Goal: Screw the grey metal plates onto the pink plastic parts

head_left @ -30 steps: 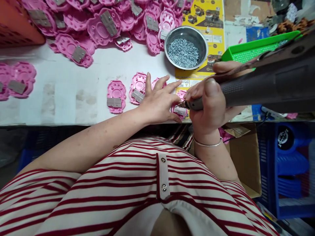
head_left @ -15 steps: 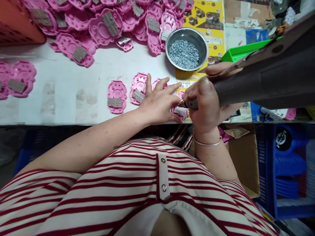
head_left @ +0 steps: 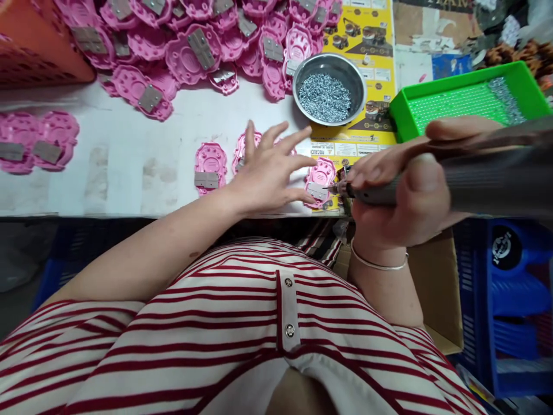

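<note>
the right hand (head_left: 401, 202) is closed around an electric screwdriver (head_left: 453, 178), its tip touching a pink plastic part (head_left: 320, 180) on the surface (head_left: 121, 155). the left hand (head_left: 270, 170), fingers spread, rests just left of this part. a bowl of screws (head_left: 329, 89) stands beyond both hands.

Three pink plastic parts by the fingers: one (head_left: 210, 166) left of them, one (head_left: 242, 151) under, one (head_left: 320, 179) at the fingertips. Two hands. One electric screwdriver (head_left: 466, 178). One steel bowl (head_left: 330, 89) of screws, one green tray (head_left: 469, 101) beyond.
</note>
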Motion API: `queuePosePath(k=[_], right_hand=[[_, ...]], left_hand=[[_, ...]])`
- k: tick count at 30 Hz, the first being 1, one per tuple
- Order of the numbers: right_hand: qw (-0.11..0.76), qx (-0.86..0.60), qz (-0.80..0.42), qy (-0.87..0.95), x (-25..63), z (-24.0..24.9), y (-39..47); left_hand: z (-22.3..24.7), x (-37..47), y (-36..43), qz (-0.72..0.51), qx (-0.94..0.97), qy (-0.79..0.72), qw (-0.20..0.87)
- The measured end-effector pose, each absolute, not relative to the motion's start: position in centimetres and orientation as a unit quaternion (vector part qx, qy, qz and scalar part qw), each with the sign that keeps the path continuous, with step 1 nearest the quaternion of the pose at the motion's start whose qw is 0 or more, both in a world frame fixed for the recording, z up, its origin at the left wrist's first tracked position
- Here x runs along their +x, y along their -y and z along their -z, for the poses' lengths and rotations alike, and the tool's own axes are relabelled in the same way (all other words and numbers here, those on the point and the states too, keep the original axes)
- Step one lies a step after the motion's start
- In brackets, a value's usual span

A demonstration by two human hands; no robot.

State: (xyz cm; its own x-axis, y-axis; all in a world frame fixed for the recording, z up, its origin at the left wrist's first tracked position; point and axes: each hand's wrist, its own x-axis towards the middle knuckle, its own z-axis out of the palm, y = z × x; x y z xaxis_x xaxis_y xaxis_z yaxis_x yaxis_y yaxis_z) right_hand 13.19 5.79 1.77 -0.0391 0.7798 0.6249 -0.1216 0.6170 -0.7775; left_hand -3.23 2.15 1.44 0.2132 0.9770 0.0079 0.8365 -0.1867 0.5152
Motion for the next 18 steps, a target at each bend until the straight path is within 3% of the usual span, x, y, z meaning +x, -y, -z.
queuePosePath(k=[3,10,18], right_hand=[[0.726,-0.185,-0.305,0.587,13.4,-2.9,-5.6],[0.723,-0.15,-0.337,0.585,13.4,-3.1,-5.5],[0.709,-0.173,-0.363,0.58,14.4,-3.9,-4.5]], left_hand=[[-2.0,-6.4,-1.7,-0.164,0.748,-0.619,0.174],[-1.2,-8.9,-1.8,-0.127,0.779,-0.597,0.144],[0.3,-7.9,-2.5,-0.164,0.79,-0.585,0.082]])
